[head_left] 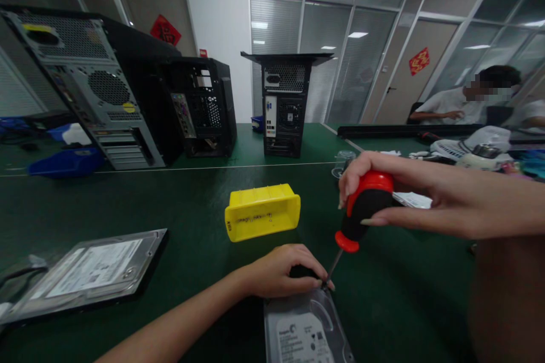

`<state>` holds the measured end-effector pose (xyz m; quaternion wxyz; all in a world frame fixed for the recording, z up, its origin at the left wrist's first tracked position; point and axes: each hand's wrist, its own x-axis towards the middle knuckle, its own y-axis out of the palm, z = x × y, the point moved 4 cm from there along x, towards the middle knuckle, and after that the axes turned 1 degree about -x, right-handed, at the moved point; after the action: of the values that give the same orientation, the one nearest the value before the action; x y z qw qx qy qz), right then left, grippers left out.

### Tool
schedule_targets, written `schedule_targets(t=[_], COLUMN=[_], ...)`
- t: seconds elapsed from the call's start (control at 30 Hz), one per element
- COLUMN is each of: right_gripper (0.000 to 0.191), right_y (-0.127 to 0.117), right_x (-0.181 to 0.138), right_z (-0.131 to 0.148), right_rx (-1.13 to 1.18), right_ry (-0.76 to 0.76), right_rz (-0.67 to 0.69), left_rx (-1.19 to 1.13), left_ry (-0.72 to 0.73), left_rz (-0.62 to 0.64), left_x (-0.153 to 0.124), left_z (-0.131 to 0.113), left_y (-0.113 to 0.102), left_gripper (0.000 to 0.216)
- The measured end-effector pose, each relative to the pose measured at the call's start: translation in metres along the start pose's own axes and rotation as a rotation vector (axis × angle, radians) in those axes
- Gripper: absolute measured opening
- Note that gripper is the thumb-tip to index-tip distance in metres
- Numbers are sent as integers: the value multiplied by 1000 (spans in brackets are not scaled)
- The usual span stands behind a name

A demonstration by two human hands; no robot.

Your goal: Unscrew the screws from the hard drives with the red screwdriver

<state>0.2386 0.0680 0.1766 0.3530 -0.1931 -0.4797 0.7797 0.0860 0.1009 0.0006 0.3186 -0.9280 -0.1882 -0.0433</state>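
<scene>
A silver hard drive (302, 332) with a white label lies on the green table, cut off by the bottom of the view. My left hand (283, 272) is closed at its far edge, thumb and fingertips by the far right corner. My right hand (430, 187) grips a red and black screwdriver (361, 207), fingers wrapped round its handle. The shaft tilts down to that corner, and its tip meets the drive beside my left fingertips. The screw under the tip is too small to make out. Beyond my left hand, a yellow bin (240, 229) holds small dark screws.
Another hard drive (97, 269) lies at the left. Behind stand several computer cases, including a large one (106, 85) and a small one (285, 105). A blue bin (68, 161) sits far left; a clear cup (344, 161) is behind my right hand. A person (455, 102) sits back right.
</scene>
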Motion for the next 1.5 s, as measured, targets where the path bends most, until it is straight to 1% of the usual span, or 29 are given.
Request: schedule_targets(t=[0.17, 0.27, 0.37, 0.63, 0.77, 0.87, 0.93, 1.07, 1.2, 1.4, 1.5], right_gripper=[26, 31, 34, 36, 33, 31, 31, 30, 29, 33, 40], right_y=[1, 2, 2, 1, 0, -1, -1, -2, -4, -6, -5], right_x=[-5, -9, -11, -8, -6, -4, -3, -1, -1, 0, 3], right_z=[-2, -3, -3, -4, -6, -8, -9, -10, -11, -13, -13], right_rx=[48, 89, 115, 118, 137, 128, 118, 118, 102, 151, 182], right_ry=[-11, -47, -94, -96, -70, -54, -63, -85, -86, -106, -107], right_rz=[102, 171, 192, 171, 149, 115, 105, 95, 92, 52, 24], left_rx=[1, -7, -18, -65, -168, -224, -194, -88, 13, 92, 102], left_ry=[-2, 3, 4, 9, -18, -27, -21, -25, 18, 43, 53], left_rz=[-1, 2, -3, 9, -35, -73, -77, -45, -38, -69, -74], left_x=[0, 0, 1, 1, 0, 0, 2, 5, 6, 4, 4], left_z=[0, 0, 0, -1, 4, 6, 6, 5, 3, 6, 6], left_y=[0, 1, 1, -2, -1, 0, 0, 1, 3, 5, 6], left_gripper=[20, 20, 19, 20, 31, 34, 34, 27, 21, 18, 19])
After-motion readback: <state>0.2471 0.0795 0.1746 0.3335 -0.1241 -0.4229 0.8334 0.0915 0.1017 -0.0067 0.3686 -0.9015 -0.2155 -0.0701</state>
